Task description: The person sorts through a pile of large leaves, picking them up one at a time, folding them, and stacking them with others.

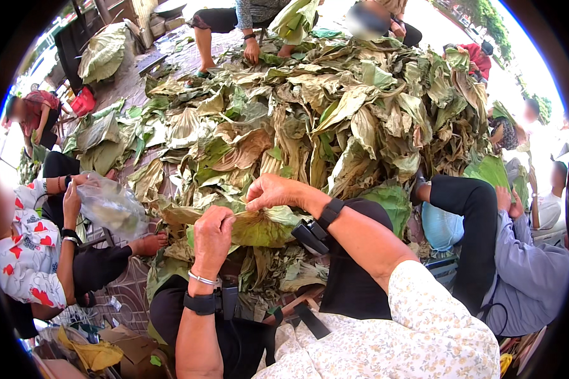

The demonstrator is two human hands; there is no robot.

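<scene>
A large yellow-green leaf, partly dried, hangs spread out before my lap. My left hand pinches it near its left side, with the fingers closed and the thumb on top. On its upper edge, my right hand has thumb and fingers pressed together, a little higher and further right. The fingertips of both hands are partly hidden by the hands themselves. Just beyond them rises a big heap of dried leaves, brown, tan and green, many crumpled or folded.
At left, a person in a heart-patterned shirt holds a clear plastic bag. Close on my right sits a person in grey sleeves. Others work around the heap's far side. A cardboard box and yellow cloth lie at lower left.
</scene>
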